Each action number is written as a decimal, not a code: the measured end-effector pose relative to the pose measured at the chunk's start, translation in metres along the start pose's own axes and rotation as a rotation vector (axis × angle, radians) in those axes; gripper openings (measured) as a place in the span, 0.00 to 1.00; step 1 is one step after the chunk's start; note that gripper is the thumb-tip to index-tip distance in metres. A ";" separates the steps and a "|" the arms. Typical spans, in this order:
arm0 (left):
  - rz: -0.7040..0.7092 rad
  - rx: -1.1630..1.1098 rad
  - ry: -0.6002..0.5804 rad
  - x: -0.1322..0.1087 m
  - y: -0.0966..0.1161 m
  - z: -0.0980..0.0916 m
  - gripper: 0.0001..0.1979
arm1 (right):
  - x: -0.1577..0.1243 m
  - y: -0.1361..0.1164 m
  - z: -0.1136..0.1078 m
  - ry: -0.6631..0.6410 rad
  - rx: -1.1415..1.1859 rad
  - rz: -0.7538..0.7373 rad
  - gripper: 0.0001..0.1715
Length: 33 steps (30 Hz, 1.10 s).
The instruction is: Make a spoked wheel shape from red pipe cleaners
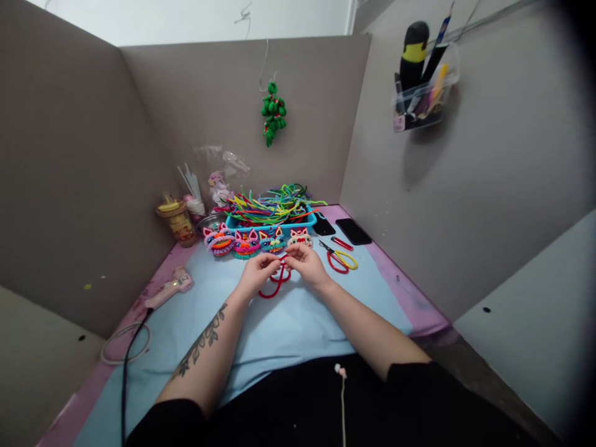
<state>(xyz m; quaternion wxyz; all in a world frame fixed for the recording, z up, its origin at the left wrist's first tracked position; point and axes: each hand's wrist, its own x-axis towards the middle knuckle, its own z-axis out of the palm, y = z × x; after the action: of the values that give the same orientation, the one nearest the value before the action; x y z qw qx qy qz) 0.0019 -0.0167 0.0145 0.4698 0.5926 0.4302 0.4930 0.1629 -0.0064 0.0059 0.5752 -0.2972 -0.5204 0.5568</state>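
- I see my left hand (255, 274) and right hand (308, 262) meet over the blue surface (279, 332); each grip is pinched closed on the red pipe cleaner (274, 287).
- Its loops are between the hands, near the row of colourful heads (246, 243).

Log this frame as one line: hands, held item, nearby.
left hand: pinching red pipe cleaner | right hand: pinching same | nearby: scissors, row of pipe-cleaner faces, blue tray | surface: blue mat

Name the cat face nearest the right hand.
The cream cat face at the row's right end, just beyond the right hand; the other three lie further left.
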 end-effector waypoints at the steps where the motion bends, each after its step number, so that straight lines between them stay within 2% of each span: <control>1: 0.010 0.013 -0.010 0.000 -0.001 0.000 0.12 | -0.001 0.000 0.000 -0.003 -0.015 -0.012 0.14; 10: 0.040 0.039 -0.083 -0.002 -0.001 0.002 0.12 | -0.003 0.001 0.002 0.016 -0.100 -0.069 0.12; 19: -0.060 -0.066 -0.128 -0.004 -0.001 0.005 0.15 | -0.003 0.006 0.001 0.011 -0.174 -0.092 0.09; 25: -0.072 -0.036 -0.165 0.000 -0.005 0.000 0.16 | 0.000 0.000 -0.006 0.047 -0.340 -0.151 0.04; 29: -0.059 0.009 -0.063 0.003 -0.006 -0.009 0.19 | 0.005 -0.009 -0.020 0.159 -0.321 -0.186 0.05; 33: -0.046 -0.147 0.012 0.006 -0.002 -0.014 0.24 | 0.012 -0.014 -0.035 0.275 -0.246 -0.196 0.08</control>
<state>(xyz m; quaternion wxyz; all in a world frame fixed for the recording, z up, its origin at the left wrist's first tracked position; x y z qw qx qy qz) -0.0114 -0.0085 0.0146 0.5206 0.5434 0.4093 0.5159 0.1982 0.0099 0.0125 0.6515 -0.3862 -0.5277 0.3845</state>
